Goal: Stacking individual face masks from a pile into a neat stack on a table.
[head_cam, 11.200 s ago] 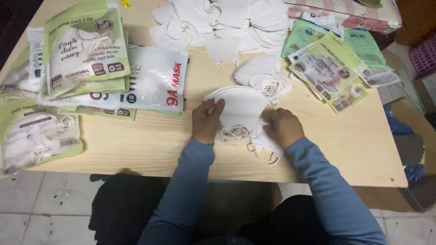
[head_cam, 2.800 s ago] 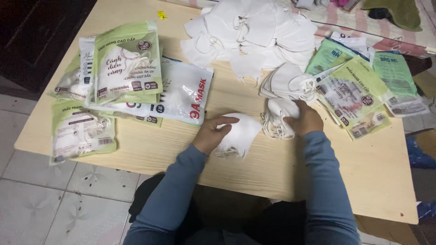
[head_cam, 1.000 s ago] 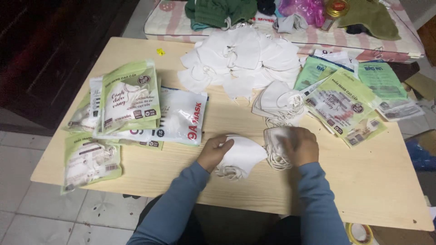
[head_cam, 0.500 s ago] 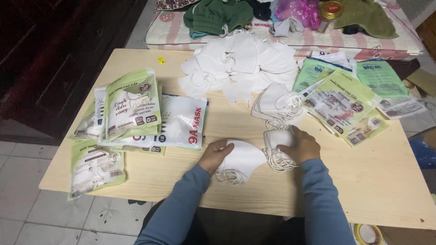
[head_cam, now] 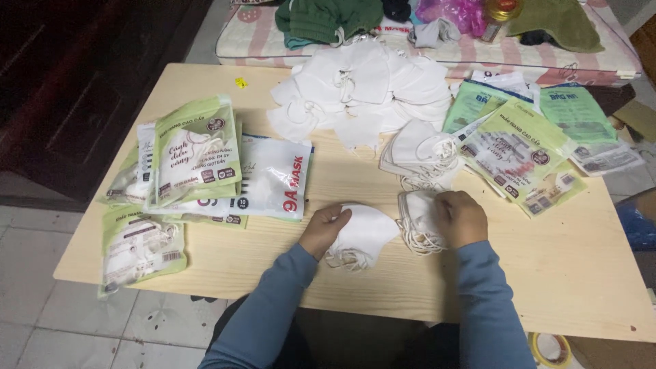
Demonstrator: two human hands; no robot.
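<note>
Hands (head_cam: 326, 229) (head_cam: 463, 219) press masks (head_cam: 365, 232) near table's (head_cam: 581, 273) front edge.

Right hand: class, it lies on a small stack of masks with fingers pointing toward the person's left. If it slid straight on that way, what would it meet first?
Probably the folded white mask under the left hand, directly beside the stack that the right hand covers.

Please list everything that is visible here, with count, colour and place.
Light wooden table: one, centre.
Loose pile of white face masks: many, far middle.
Small stack of white masks: one, right of centre.
Green filled packets: several, left.
White mask packet: one, beside them.
Green flat packets: several, right.
Striped mattress with clothes: behind table.
Left hand: on a folded white mask.
Right hand: on a white mask bundle.
</note>
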